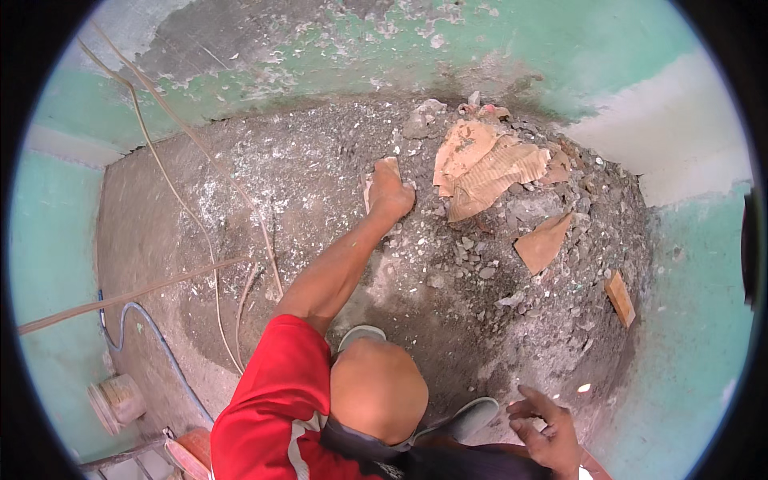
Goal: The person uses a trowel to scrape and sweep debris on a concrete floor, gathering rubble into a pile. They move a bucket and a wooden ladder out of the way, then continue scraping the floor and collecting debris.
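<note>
My left hand reaches down to the rubble-strewn floor, its fingers closed around a piece of cardboard whose edges show on both sides of the fist. Paint flakes and dust cover the ground around it. To its right, torn sheets of brown cardboard lie on a heap of broken plaster and stones. My right hand hangs in the air at the lower right, fingers apart and partly curled, with nothing seen in it.
A smaller cardboard piece and a wooden block lie right of the heap, near the green wall. Cables and a blue hose cross the left side. A dirty bucket stands at the lower left.
</note>
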Tool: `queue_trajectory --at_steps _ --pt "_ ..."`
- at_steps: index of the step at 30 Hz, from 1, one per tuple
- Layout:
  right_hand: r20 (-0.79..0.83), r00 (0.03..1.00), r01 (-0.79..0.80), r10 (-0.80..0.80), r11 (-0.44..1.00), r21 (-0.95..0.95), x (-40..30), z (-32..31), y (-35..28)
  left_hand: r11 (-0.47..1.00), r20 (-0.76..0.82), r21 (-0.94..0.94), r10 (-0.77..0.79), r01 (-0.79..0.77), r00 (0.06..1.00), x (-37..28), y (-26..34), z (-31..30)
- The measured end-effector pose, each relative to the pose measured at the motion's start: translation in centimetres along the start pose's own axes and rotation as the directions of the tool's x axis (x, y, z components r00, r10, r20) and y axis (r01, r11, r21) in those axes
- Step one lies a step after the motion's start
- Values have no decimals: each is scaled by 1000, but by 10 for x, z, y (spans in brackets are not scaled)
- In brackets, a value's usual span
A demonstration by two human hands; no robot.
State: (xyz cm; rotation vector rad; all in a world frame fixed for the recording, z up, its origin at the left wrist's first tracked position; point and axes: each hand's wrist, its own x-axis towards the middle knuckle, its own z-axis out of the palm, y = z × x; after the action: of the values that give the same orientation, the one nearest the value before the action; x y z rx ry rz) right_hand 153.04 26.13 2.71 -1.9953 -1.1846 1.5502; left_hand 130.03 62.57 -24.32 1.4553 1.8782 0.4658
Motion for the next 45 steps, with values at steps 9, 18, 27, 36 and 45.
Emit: queue_trajectory --at_steps 9,18,27,36,45 --pt "158 987 7 18 987 -158 5 -11 12 979 37 -19 206 -205 978 -50 25 7" --pt "130 991 58 -29 972 -229 -4 -8 14 863 129 20 499 -505 857 -71 91 10" --pt "149 986 134 -80 909 -395 0 0 5 366 297 82 879 -927 373 -68 210 11" --pt "126 990 114 -68 906 -407 -1 -5 -1 57 331 45 941 -997 68 -89 223 -1" --pt "202 974 -29 98 946 -322 19 -13 7 399 10 299 907 -867 421 -31 14 -87"
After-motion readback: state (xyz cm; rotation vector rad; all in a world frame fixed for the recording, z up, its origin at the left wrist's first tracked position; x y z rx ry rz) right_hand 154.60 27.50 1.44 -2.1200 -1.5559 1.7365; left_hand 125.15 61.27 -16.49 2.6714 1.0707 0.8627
